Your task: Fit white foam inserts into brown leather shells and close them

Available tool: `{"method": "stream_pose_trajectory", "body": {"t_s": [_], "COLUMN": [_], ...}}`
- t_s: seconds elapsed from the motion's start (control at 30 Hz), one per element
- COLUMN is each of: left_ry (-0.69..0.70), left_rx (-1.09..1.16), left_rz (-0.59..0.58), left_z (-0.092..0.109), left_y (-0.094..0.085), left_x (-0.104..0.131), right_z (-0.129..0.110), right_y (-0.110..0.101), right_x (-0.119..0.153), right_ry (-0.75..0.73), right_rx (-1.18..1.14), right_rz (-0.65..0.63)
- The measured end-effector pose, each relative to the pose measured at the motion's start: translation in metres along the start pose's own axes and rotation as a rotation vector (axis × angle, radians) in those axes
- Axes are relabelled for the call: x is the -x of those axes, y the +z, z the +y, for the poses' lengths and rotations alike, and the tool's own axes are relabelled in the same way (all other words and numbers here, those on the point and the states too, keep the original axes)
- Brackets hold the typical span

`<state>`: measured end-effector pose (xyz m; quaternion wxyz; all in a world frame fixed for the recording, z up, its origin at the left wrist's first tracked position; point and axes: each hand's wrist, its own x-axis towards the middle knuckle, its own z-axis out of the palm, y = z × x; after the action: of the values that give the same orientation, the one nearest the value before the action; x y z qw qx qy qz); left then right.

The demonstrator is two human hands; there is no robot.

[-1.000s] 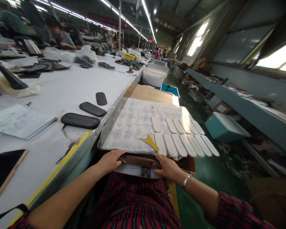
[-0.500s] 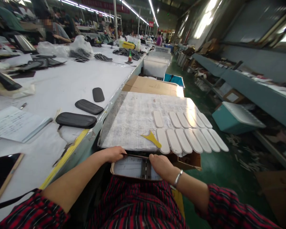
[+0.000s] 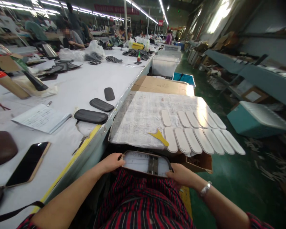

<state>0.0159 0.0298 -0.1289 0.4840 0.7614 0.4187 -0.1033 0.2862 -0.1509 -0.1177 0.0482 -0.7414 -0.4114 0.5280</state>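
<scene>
Brown-edged shallow piece [image 3: 140, 163] sits against the striped clothing [image 3: 143, 203] in the head view, left hand [image 3: 113, 162] and right hand [image 3: 182, 175] clamped on opposite ends, some fingers hidden, its scribbles [image 3: 140, 156] barely readable, and can't tell what's in the cardboard box [image 3: 201, 163] partly under the board [image 3: 135, 119].

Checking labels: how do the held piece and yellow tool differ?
Hold: left hand and right hand grip the held piece; the yellow tool lies on the white surface.
Shape: held piece is a rounded oblong, yellow tool forked at one end.
Size: held piece looks larger than yellow tool.
</scene>
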Motion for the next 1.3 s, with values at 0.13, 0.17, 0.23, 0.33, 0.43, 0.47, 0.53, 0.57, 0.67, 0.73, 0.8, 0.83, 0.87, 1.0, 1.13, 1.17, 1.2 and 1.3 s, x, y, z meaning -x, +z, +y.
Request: {"method": "stream_pose_trajectory", "body": {"t_s": [0.13, 0.17, 0.23, 0.33, 0.43, 0.47, 0.53, 0.57, 0.67, 0.73, 0.8, 0.83, 0.87, 1.0, 1.13, 1.17, 1.2, 1.3], "left_ry": [-0.085, -0.085, -0.051, 0.045, 0.145, 0.169, 0.194, 0.197, 0.203, 0.180, 0.128, 0.098, 0.071, 0.032, 0.060, 0.056, 0.049, 0.026], "left_rx": [0.209, 0.265, 0.297, 0.181, 0.028, -0.004, -0.042, -0.045, -0.019, 0.007, 0.031, 0.041, 0.050, 0.098, 0.023, -0.058, -0.146, -0.319], "left_rz": [0.019, 0.028, 0.060, 0.178, 0.253, 0.253, 0.233, 0.214, 0.102, 0.007, -0.084, -0.123, -0.156, -0.214, -0.064, 0.009, 0.079, 0.213], "left_z": [-0.007, -0.009, -0.015, -0.019, -0.012, -0.007, 0.002, 0.006, 0.011, 0.010, 0.008, 0.008, 0.007, 0.008, 0.006, 0.006, 0.005, 0.005], "left_y": [0.016, 0.018, 0.020, 0.017, 0.012, 0.010, 0.006, 0.004, -0.004, -0.009, -0.013, -0.014, -0.015, -0.014, -0.011, -0.010, -0.008, -0.002], "left_x": [0.009, 0.010, 0.009, 0.002, -0.009, -0.014, -0.023, -0.028, -0.039, -0.044, -0.046, -0.047, -0.046, -0.033, -0.013, -0.009, -0.005, 0.002], "right_z": [0.006, 0.006, 0.005, 0.000, -0.010, -0.014, -0.023, -0.027, -0.033, -0.033, -0.032, -0.030, -0.029, -0.019, -0.004, -0.001, 0.003, 0.011], "right_y": [0.018, 0.020, 0.019, 0.011, 0.001, -0.001, -0.004, -0.005, -0.010, -0.015, -0.020, -0.022, -0.023, -0.024, -0.009, -0.002, 0.004, 0.022], "right_x": [0.004, 0.005, 0.006, 0.007, 0.001, -0.003, -0.011, -0.016, -0.027, -0.032, -0.034, -0.035, -0.035, -0.027, -0.006, -0.002, 0.002, 0.005], "right_ry": [0.050, 0.049, 0.052, -0.001, -0.145, -0.184, -0.217, -0.215, -0.215, -0.247, -0.277, -0.291, -0.304, -0.344, -0.220, -0.149, -0.079, 0.017], "right_rx": [-0.390, -0.424, -0.433, -0.252, 0.088, 0.207, 0.424, 0.506, 0.583, 0.557, 0.529, 0.512, 0.492, 0.409, 0.350, 0.305, 0.239, 0.112], "right_rz": [-0.111, -0.104, -0.106, 0.005, 0.326, 0.399, 0.448, 0.448, 0.422, 0.397, 0.370, 0.354, 0.336, 0.257, 0.273, 0.256, 0.222, 0.141]}}
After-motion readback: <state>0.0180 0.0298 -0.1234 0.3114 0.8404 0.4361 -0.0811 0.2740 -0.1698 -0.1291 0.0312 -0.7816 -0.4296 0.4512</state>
